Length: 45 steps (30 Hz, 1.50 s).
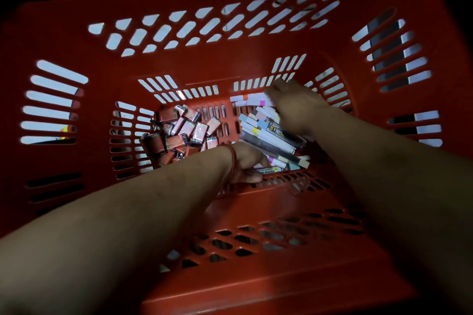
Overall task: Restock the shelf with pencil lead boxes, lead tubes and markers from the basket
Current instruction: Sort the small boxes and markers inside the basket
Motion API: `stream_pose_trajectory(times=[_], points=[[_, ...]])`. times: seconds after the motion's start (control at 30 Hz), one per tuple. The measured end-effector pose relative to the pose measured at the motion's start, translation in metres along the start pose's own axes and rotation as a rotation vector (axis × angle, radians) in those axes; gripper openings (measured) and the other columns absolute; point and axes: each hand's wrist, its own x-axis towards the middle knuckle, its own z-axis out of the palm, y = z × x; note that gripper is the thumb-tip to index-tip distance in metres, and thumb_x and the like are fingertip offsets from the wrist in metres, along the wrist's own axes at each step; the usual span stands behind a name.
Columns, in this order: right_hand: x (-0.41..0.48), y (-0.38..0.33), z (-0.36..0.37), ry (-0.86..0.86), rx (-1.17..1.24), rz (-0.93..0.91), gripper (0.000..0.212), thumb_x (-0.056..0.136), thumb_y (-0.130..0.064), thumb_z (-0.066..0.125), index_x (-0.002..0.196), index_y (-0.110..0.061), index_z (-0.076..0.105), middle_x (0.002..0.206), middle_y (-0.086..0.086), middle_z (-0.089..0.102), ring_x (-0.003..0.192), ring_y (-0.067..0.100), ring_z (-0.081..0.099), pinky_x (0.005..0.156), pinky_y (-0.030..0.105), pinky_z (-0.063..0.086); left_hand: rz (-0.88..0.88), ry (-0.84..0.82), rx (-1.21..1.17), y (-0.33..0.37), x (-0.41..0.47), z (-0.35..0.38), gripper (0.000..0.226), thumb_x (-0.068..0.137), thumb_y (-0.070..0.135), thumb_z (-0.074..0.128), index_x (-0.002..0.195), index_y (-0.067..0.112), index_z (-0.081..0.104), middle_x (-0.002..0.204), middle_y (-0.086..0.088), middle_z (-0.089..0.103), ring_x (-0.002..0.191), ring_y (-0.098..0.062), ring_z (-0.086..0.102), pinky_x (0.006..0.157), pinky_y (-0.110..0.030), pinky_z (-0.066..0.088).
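I have both arms reaching down into the red slotted plastic basket [76, 41], and everything I need lies on its floor. My left hand [247, 161], with a red cord [231, 158] round the wrist, meets the near ends of a loose sheaf of slim white sticks with pastel ends [266, 133], which I take to be the markers, with a few darker labelled tubes among them. The fingertips are lost among the sticks, so I cannot tell whether that hand has a grip or only touches. My right hand [294, 107] lies over the far ends of the same sheaf, but it is blurred, and I cannot tell its fingers either. To the left of my left hand, just beyond the forearm, sits a heap of small pinkish-red wrapped boxes [184, 133], probably the pencil lead boxes, untouched. The step in hand looks like gathering the sticks into one bundle. To do it well I would square them first: press the two hands toward each other along the length so the ends line up, then close one hand round the middle, where the bundle balances. The sticks are smooth and fanned at different angles, so a grip at one end would likely let them splay and slide out. Strays lying flat beneath my left hand should be swept in before lifting.
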Motion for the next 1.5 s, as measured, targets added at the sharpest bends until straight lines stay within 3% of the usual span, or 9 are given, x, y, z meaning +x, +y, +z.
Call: stream_pose_trajectory(times=[0.17,0.3,0.47,0.63,0.73,0.87,1.17,1.33,1.5], points=[[0.0,-0.005,0.002,-0.003,-0.033,0.018,0.077,0.079,-0.02,0.073,0.145,-0.009,0.036,0.145,0.018,0.036,0.132,0.035,0.037,0.105,0.044,0.04,0.08,0.11,-0.518,-0.004,0.016,0.016,0.014,0.091,-0.012,0.056,0.091,0.001,0.061,0.125,-0.02,0.062,0.08,-0.019,0.064,0.051,-0.021,0.057],[-0.004,-0.001,0.005,0.002,0.033,0.0,0.074,0.078,-0.011,0.07,0.144,-0.008,0.038,0.146,0.014,0.039,0.131,0.032,0.039,0.102,0.04,0.041,0.149,0.245,-0.575,-0.004,0.01,0.024,0.016,0.086,-0.015,0.056,0.088,-0.001,0.063,0.081,-0.013,0.068,0.054,-0.015,0.068,0.047,-0.023,0.055],[-0.009,0.003,0.003,-0.052,0.118,0.01,0.067,0.078,-0.008,0.07,0.139,-0.012,0.043,0.135,0.012,0.048,0.123,0.029,0.046,0.09,0.033,0.038,0.135,0.263,-0.278,-0.014,0.008,0.014,0.005,0.091,0.005,0.061,0.087,0.002,0.062,0.109,-0.02,0.069,0.1,-0.032,0.069,0.096,-0.046,0.056],[-0.005,0.0,0.003,-0.07,0.257,0.051,0.068,0.078,-0.018,0.073,0.14,-0.014,0.044,0.134,0.01,0.05,0.123,0.028,0.046,0.093,0.033,0.039,0.177,0.599,-0.233,-0.015,0.002,-0.01,0.028,0.089,0.01,0.061,0.113,-0.003,0.062,0.096,-0.019,0.071,0.08,-0.027,0.074,0.068,-0.039,0.063],[0.001,-0.008,0.003,-0.088,0.31,0.048,0.067,0.079,-0.017,0.073,0.141,-0.017,0.047,0.132,0.009,0.049,0.124,0.031,0.047,0.098,0.037,0.042,0.173,0.741,-0.026,-0.017,-0.002,-0.01,0.06,0.093,0.02,0.061,0.142,-0.005,0.036,0.126,-0.018,0.062,0.113,-0.036,0.062,0.093,-0.037,0.052],[0.005,-0.016,-0.003,-0.151,0.302,0.012,0.065,0.084,-0.017,0.07,0.145,-0.023,0.047,0.135,0.008,0.049,0.124,0.029,0.047,0.106,0.041,0.041,0.222,0.728,-0.015,-0.018,0.0,-0.001,0.061,0.093,0.019,0.062,0.143,0.002,0.031,0.13,-0.019,0.059,0.118,-0.036,0.058,0.087,-0.033,0.044],[0.006,-0.027,-0.001,-0.197,0.225,-0.059,0.076,0.088,-0.013,0.064,0.156,-0.023,0.032,0.154,0.007,0.036,0.138,0.028,0.038,0.113,0.037,0.035,0.325,0.513,0.125,-0.031,0.006,0.015,0.056,0.068,0.041,0.069,0.112,0.006,0.066,0.102,-0.003,0.072,0.094,-0.022,0.07,0.08,-0.029,0.054],[0.005,-0.029,0.0,-0.203,0.223,-0.118,0.06,0.095,-0.02,0.059,0.152,-0.019,0.041,0.144,0.008,0.04,0.132,0.028,0.04,0.109,0.035,0.037,0.311,0.339,0.325,-0.022,-0.003,0.01,0.018,0.082,0.022,0.074,0.094,0.01,0.072,0.094,-0.001,0.071,0.087,-0.018,0.066,0.075,-0.027,0.051],[0.004,-0.035,-0.001,-0.264,0.239,-0.159,0.056,0.091,-0.009,0.061,0.145,-0.02,0.052,0.14,0.005,0.048,0.13,0.026,0.044,0.108,0.033,0.039,0.24,0.491,0.353,-0.023,-0.005,-0.004,0.033,0.092,0.026,0.068,0.122,0.011,0.067,0.118,-0.008,0.067,0.105,-0.025,0.064,0.074,-0.025,0.044]])
